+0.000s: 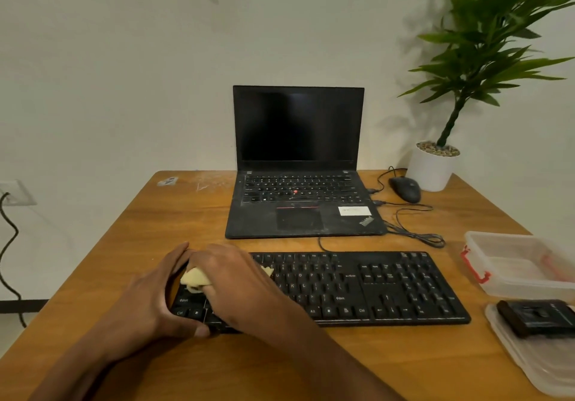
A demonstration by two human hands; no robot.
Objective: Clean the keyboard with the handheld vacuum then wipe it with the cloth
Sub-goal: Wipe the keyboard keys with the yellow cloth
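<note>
Yellow cloth point(195, 280) is gripped by right hand point(231, 279) on keyboard point(357, 288) left end, steadied by left hand point(155, 295); long axis and unwiped keys extend rightward from it.

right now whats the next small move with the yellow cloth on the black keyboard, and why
Probably slide the right hand and its crumpled yellow cloth rightward along the black external keyboard: it covers only the left-end keys, while the left hand grips that end.
</note>
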